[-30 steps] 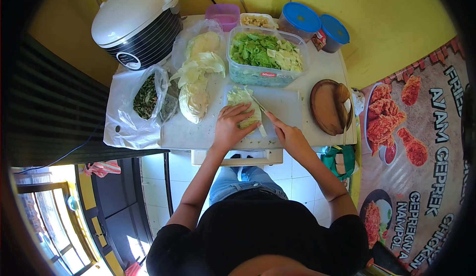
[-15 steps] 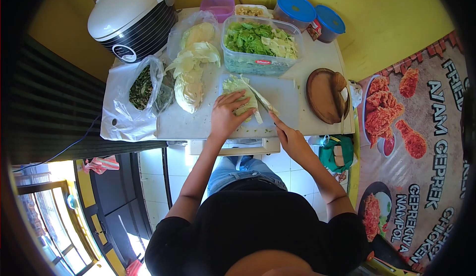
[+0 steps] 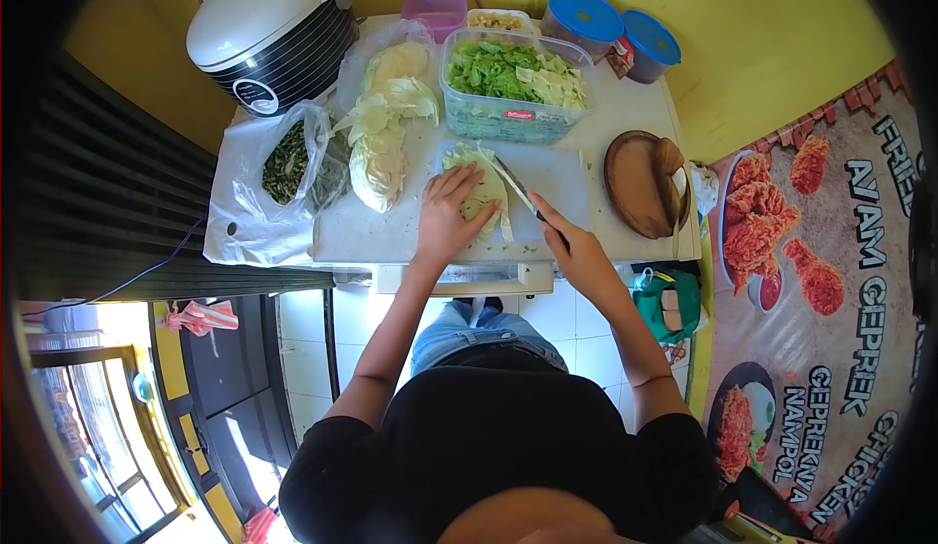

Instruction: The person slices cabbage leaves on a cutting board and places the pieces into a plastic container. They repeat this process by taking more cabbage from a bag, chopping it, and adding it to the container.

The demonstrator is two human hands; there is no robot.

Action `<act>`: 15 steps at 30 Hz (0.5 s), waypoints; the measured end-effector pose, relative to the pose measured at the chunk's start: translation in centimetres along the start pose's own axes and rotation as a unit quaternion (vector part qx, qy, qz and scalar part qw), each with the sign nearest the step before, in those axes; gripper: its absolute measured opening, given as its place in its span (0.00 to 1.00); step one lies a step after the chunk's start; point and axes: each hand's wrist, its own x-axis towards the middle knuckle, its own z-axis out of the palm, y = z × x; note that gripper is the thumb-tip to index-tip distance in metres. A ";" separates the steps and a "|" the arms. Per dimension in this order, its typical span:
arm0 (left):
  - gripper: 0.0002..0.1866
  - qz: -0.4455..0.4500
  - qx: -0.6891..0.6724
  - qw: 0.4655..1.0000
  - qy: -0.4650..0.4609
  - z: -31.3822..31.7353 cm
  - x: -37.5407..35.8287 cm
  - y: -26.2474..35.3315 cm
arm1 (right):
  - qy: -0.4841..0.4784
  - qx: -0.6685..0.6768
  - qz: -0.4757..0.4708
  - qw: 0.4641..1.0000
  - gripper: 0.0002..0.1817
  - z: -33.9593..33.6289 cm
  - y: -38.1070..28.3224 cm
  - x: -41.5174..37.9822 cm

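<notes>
My left hand (image 3: 449, 217) rests over a piece of pale green cabbage (image 3: 488, 192), holding it down with the fingers across it and the thumb at its near edge. The cabbage lies on a whitish cutting board (image 3: 565, 180). My right hand (image 3: 578, 253) is closed around the dark handle of a knife (image 3: 512, 178). Its blade points away and to the left, along the right side of the cabbage. Beyond the board stands a clear plastic container (image 3: 508, 126) holding cut green leaves. More cabbage (image 3: 377, 171) lies left of the board, partly in a plastic bag.
A rice cooker (image 3: 278, 41) stands at the back left, behind a plastic bag of dark leaves (image 3: 285, 165). At the right are a wooden mortar with a pestle (image 3: 635, 187). Blue-lidded tubs (image 3: 584, 18) and a purple container (image 3: 436, 8) line the wall.
The knife has shifted slightly left and away, its blade now closer to the cabbage. My left hand stays on the cabbage. The whole view has shifted slightly.
</notes>
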 end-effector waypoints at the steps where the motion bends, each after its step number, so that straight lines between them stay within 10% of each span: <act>1: 0.23 0.004 0.020 1.000 -0.008 0.2 -0.1 -0.3 | 0.004 0.004 -0.017 1.000 0.27 0.4 0.1 0.8; 15: 0.23 0.003 0.024 1.000 -0.014 0.3 -0.1 -0.5 | -0.022 -0.096 0.014 0.995 0.28 2.9 0.3 3.4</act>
